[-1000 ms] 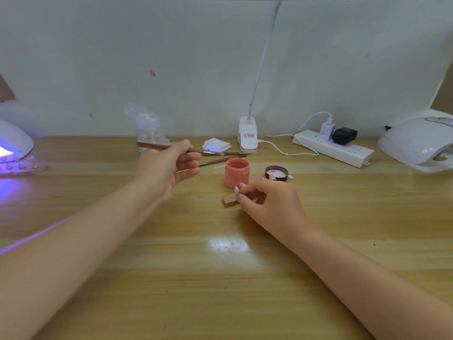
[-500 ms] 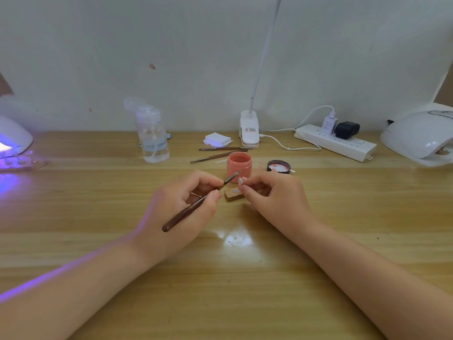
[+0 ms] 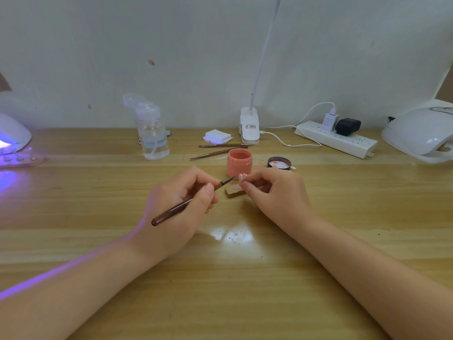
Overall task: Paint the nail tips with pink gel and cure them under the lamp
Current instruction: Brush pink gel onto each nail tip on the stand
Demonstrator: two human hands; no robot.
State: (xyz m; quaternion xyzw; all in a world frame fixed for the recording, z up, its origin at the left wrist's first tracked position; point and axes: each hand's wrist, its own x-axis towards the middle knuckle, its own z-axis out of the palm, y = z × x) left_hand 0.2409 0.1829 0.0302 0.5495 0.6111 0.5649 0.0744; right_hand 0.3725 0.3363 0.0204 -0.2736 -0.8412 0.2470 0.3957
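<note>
My left hand grips a brown brush like a pen, bristles pointing up-right at a small pale nail tip. That nail tip is pinched between the thumb and finger of my right hand. The brush tip sits a short gap left of the nail tip. Just below them lies a small wooden block with a grey dot of putty. An open pink gel jar stands right behind, its lid lying to the right. A lit curing lamp glows purple at far left.
Two more brushes lie behind the jar. A clear pump bottle, white wipe pads, a clip desk lamp, a power strip with cables, and a second white lamp line the back of the wooden table.
My left hand picked a brush from the back of the table, brought it down and forward, and now holds its tip next to the nail tip. My right hand stayed by the block.
</note>
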